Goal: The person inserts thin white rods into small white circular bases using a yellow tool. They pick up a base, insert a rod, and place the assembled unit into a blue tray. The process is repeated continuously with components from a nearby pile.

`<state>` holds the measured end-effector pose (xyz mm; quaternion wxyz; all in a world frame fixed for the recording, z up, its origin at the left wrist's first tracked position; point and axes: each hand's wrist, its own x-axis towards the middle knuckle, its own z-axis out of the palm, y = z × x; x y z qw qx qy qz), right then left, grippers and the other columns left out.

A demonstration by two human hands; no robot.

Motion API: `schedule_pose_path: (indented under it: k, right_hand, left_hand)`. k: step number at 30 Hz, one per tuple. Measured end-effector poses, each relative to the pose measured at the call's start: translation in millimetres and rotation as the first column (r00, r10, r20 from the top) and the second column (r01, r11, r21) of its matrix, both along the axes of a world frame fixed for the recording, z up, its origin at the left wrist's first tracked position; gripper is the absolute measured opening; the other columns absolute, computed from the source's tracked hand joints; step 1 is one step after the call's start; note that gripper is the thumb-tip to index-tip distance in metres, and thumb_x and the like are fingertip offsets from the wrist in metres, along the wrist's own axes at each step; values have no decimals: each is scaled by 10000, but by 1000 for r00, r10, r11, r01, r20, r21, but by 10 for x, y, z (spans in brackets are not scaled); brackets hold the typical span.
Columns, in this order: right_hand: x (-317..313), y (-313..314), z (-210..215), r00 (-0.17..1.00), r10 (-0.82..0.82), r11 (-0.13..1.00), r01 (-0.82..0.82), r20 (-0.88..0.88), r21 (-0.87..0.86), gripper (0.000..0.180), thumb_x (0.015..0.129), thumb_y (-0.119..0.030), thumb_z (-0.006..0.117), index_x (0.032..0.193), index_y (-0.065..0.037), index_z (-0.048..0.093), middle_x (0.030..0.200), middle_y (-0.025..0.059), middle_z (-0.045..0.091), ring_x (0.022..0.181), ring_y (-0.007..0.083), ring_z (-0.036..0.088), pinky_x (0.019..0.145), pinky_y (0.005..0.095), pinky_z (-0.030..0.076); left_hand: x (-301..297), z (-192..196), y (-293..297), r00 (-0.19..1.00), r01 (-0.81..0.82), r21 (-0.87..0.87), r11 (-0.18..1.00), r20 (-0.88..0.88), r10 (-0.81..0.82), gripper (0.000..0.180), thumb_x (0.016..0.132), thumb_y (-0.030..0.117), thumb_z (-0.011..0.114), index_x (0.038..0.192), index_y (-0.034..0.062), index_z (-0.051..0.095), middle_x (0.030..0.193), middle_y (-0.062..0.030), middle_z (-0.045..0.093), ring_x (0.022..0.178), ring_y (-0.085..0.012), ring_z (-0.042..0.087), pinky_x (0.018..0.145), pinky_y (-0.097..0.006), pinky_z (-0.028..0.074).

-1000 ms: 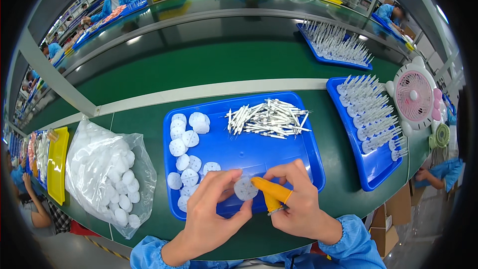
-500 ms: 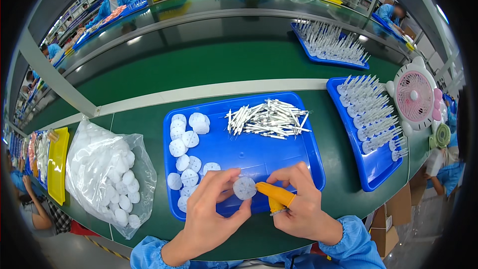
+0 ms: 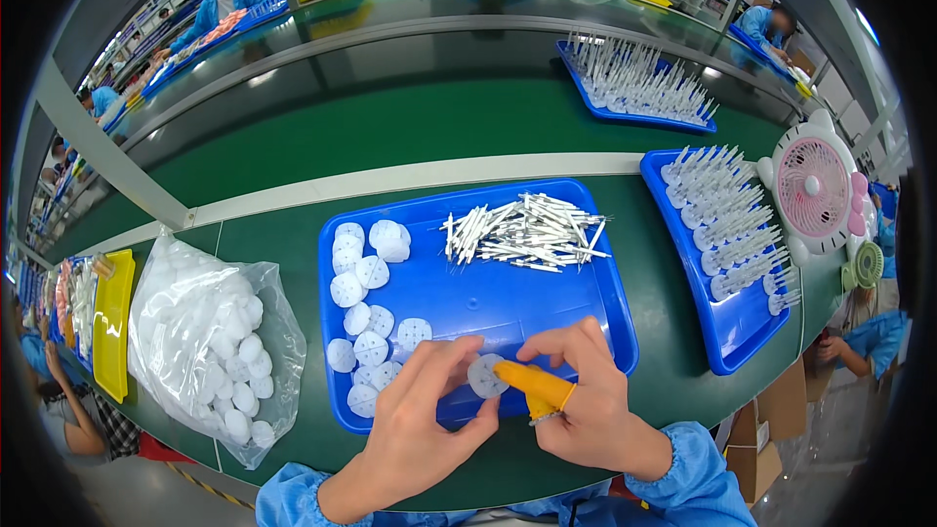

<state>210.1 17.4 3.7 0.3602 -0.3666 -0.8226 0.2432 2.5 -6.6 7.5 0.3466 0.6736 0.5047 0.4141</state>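
Note:
Over the front of a blue tray (image 3: 478, 304), my left hand (image 3: 420, 420) holds a round white plastic disc (image 3: 486, 376) between thumb and fingers. The disc is tilted, with faint markings on its face. My right hand (image 3: 590, 400) wears yellow finger covers (image 3: 537, 387); its covered fingertip laps over the right edge of the same disc, fingers bent together. More white discs (image 3: 371, 348) lie along the tray's left side. Thin white sticks with fine dark wire ends (image 3: 527, 232) are piled at its back right.
An open clear bag of white discs (image 3: 220, 342) lies left, beside a yellow tray (image 3: 114, 327). Blue trays of upright sticks on discs stand right (image 3: 727, 337) and on the green conveyor belt (image 3: 639, 115). A pink-and-white fan (image 3: 815, 185) stands far right. Co-workers sit beyond.
The disc has shifted slightly right and turned in my left hand, and my right yellow-covered finger has moved further over its edge. The far tray on the belt has slid a little left.

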Motion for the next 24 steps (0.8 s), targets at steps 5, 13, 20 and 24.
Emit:
schedule_pose_path:
  k: [5, 13, 20, 24]
  right_hand:
    - [-40, 11, -36, 999, 31, 1000, -31, 21, -4, 390, 611, 74, 683, 988, 70, 781, 1193, 129, 611, 946, 311, 515, 804, 431, 419]
    - [-44, 30, -45, 1000, -14, 1000, 14, -11, -22, 499, 611, 75, 687, 1095, 37, 803, 1180, 117, 616, 955, 302, 522, 831, 414, 439]
    - [-29, -13, 18, 999, 42, 998, -42, 2, -52, 496, 600, 75, 688, 1081, 34, 806, 1187, 124, 625, 967, 303, 534, 843, 414, 451]
    - [-40, -45, 11, 996, 89, 994, -89, 1, -57, 469, 602, 84, 688, 1053, 36, 808, 1188, 127, 624, 970, 304, 539, 847, 421, 448]
  left_hand:
    - [7, -3, -5, 1000, 10, 0, 1000, -19, -10, 587, 808, -23, 844, 1349, -7, 617, 1122, -155, 660, 950, -279, 744, 863, -366, 651]
    - [3, -15, -5, 999, -13, -34, 999, 39, 14, 598, 814, -15, 847, 1364, 3, 612, 1120, -150, 657, 994, -275, 752, 883, -362, 658]
    - [-5, -17, -3, 999, -19, -60, 998, 32, 21, 605, 808, -10, 854, 1363, 10, 614, 1120, -149, 654, 991, -265, 747, 878, -369, 662]
    - [-25, -25, 7, 999, -16, -68, 998, 34, 18, 604, 806, -13, 850, 1362, 8, 612, 1126, -150, 651, 1000, -264, 743, 879, -373, 664]
